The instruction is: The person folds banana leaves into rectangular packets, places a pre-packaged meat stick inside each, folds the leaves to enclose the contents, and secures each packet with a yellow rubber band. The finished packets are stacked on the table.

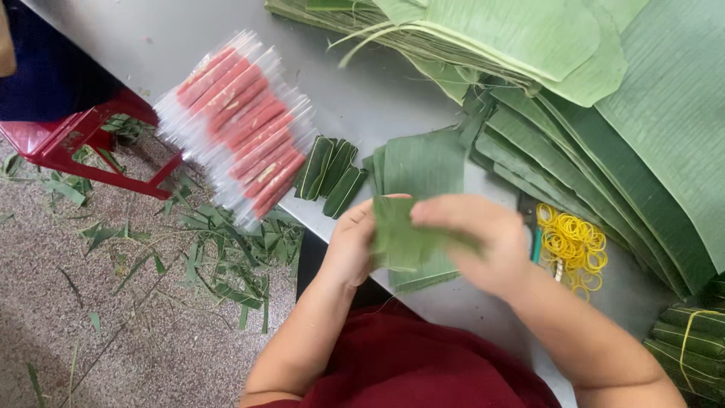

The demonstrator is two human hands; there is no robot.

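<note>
Where the grey counter (393, 98) runs beyond the fingers, broad banana leaves (649, 113) lie fanned in overlapping layers, the largest things in view, reaching past the right hand's far side. Nearer, just beyond the fingertips, a stack of cut leaf rectangles (423, 162) rests flat on the counter. To the far left of the left hand's fingers sits a fanned batch of pink sausage sticks in clear wrappers (242, 125), and between that batch and the rectangles lie three small wrapped leaf parcels (330, 177), touching one another. Just outside the right hand is a loose heap of yellow rubber bands (578, 245), and further out a tied leaf bundle (691, 340). Both hands meet over a folded leaf piece (400, 234) held above the counter's near edge: the left hand (349, 245) curls closed against its left side, and the right hand (483, 242) pinches its top edge, fingers (442, 211) closed on the leaf, slightly blurred.
</note>
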